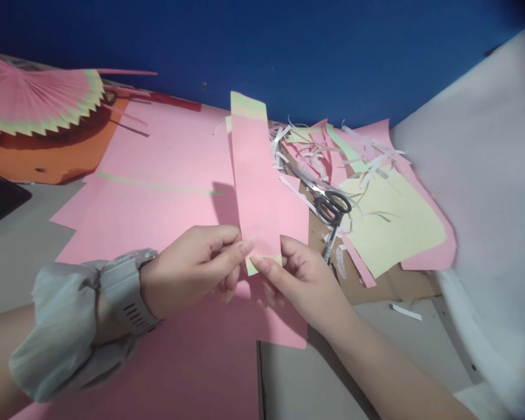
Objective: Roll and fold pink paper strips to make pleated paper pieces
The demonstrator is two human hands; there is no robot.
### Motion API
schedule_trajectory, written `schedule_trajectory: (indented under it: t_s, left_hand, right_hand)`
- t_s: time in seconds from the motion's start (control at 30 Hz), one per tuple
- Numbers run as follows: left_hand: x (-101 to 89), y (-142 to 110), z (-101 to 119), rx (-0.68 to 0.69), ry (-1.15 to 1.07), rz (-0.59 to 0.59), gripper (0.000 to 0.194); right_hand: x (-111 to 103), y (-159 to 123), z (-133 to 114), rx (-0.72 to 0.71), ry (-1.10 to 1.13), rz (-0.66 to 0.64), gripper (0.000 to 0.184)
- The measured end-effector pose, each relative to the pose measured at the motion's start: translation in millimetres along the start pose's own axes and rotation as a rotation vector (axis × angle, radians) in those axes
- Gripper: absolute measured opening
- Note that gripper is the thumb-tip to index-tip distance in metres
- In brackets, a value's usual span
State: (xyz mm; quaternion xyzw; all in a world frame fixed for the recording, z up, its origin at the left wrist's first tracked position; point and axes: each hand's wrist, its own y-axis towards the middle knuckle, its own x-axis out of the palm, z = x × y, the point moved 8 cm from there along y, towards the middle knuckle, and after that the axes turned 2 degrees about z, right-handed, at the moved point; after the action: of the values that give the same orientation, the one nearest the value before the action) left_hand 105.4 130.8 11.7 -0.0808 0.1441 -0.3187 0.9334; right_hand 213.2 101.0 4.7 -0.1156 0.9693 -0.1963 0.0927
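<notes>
Partly hidden fingers (231, 279) behind pink strip (259, 184).

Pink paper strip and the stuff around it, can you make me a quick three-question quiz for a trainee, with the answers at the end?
1. Which tool lies to the right of the pink paper strip? a) stapler b) scissors c) paintbrush
2. True or false: only the left hand is holding the strip.
3. Fill in the blank: the pleated fan is pink with a jagged ____ edge.

Key: 1. b; 2. false, the right hand holds it too; 3. light green.
</notes>
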Motion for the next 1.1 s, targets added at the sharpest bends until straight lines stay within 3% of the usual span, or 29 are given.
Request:
schedule_trajectory:
  t_s: [0.43, 0.73, 0.9, 1.1]
  left_hand:
    - [2.7, -1.5, -1.1, -0.006, 0.002, -0.013, 0.037]
    - [11.6, -2.8, -1.4, 0.016, 0.057, -0.139, 0.042]
    - [8.4, -2.5, -0.3, 0.004, -0.015, -0.109, 0.035]
    - [9.7, -4.9, -1.3, -0.025, -0.139, -0.119, 0.030]
  right_hand:
    - [0.6, -0.5, -1.5, -0.008, 0.031, -0.002, 0.025]
    - [-1.8, -0.2, -8.2, -0.119, 0.126, 0.003, 0.018]
    - [-9.4, -3.7, -15.2, -0.159, 0.024, 0.086, 0.035]
    - [-13.5, -6.1, -19.3, -0.224, -0.093, 0.177, 0.035]
